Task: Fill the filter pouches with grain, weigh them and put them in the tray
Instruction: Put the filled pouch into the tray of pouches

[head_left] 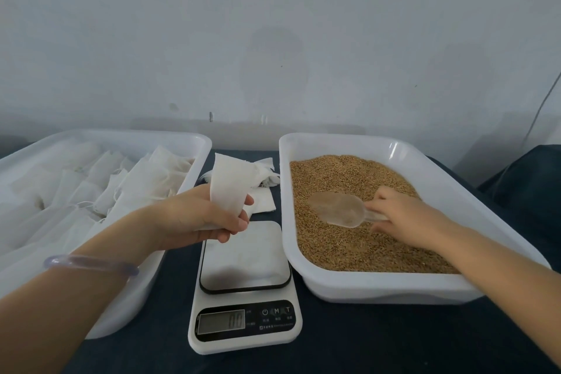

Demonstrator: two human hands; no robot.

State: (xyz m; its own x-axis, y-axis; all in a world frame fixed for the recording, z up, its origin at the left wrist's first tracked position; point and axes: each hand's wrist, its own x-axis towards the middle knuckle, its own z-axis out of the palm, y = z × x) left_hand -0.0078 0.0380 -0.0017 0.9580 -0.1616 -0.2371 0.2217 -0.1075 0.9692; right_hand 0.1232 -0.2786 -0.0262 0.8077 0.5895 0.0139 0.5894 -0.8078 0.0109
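Two white trays on the dark cloth, one either side, and a single scale sitting between them, its display showing what looks like zero and its platform bare. Left tray is packed with white filled pouches, overlapped too thickly to count exactly, but plenty of them. Right tray carries one broad bed of brown grain. Behind the scale, in the gap between the trays, there's a small heap of empty pouches, a handful at most, number unclear. One clear scoop, and one pouch in play. That pouch stands upright out of the left hand, thumb and fingers curled round its lower part, top end loose above the knuckles; the hand hangs over the far left corner of the scale platform, just beside the left tray's wall. One pale bracelet rides that wrist. Over on the other side, the right hand is down inside the grain tray, fingers pinching the scoop's handle, the bowl pointing left and lying on the grain. Pouch and scoop are well apart, with the grain tray's near wall between the two hands.
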